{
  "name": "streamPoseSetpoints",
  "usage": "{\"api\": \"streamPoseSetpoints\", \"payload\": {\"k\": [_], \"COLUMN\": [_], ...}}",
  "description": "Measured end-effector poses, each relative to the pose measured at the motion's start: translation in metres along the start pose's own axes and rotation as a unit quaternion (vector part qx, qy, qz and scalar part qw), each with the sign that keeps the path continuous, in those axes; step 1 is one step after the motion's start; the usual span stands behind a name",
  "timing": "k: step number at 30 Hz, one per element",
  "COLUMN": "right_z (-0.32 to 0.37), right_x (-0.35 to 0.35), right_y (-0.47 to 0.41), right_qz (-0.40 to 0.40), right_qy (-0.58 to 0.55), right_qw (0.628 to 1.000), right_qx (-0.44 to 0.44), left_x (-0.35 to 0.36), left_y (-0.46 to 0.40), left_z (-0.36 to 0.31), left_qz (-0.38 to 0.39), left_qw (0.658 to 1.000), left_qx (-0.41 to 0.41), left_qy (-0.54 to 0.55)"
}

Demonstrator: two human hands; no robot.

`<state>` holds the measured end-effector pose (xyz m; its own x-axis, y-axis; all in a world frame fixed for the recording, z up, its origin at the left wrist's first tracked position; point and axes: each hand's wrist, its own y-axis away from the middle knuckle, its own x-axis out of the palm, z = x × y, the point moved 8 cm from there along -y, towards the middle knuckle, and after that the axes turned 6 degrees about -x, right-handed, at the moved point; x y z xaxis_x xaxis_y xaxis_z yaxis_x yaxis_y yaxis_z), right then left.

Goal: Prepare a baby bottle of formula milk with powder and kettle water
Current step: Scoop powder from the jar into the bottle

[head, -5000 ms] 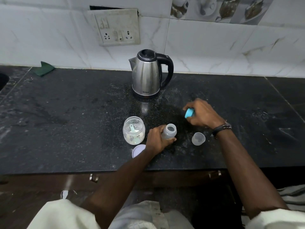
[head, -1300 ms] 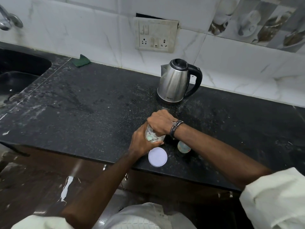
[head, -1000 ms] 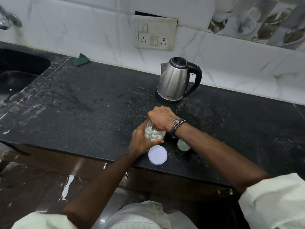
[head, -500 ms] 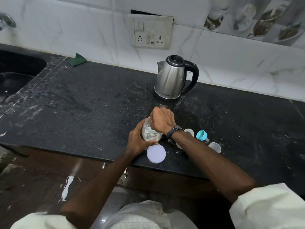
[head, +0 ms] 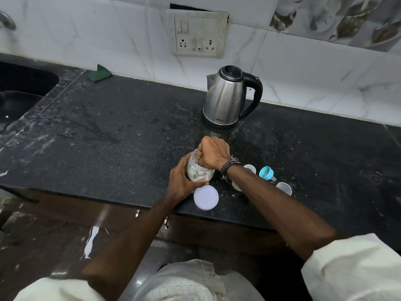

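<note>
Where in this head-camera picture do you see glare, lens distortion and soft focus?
Head view: glare streaks the shiny steel kettle and reflects as a pale smear on the black speckled countertop just before it; the wide lens bows the white marble wall tiles and the counter's edge; the patterned tiles at top right look soft, as do the cream sleeves at the bottom.

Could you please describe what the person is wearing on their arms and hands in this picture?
Both forearms are bare. Pale cream sleeves sit pushed up near the elbows: the left sleeve at the lower left corner, the right sleeve at the lower right. The right wrist carries a dark braided wristband with small light beads or threads. The left hand and right hand wear no gloves; no rings can be made out.
</note>
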<state>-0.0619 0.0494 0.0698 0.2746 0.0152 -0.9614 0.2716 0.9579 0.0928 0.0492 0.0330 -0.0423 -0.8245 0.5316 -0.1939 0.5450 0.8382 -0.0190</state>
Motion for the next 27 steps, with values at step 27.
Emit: {"api": "streamPoseSetpoints", "payload": {"k": [27], "right_z": [-0.032], "right_x": [-0.027], "right_y": [-0.001], "right_qz": [0.061], "right_qy": [-0.104], "right_qw": [0.993], "right_qx": [-0.008], "left_x": [0.001], "left_y": [-0.004], "left_z": [0.012], "left_qz": [0.001], "left_qw": [1.000], "left_qx": [-0.018], "left_qy": [-0.024]}}
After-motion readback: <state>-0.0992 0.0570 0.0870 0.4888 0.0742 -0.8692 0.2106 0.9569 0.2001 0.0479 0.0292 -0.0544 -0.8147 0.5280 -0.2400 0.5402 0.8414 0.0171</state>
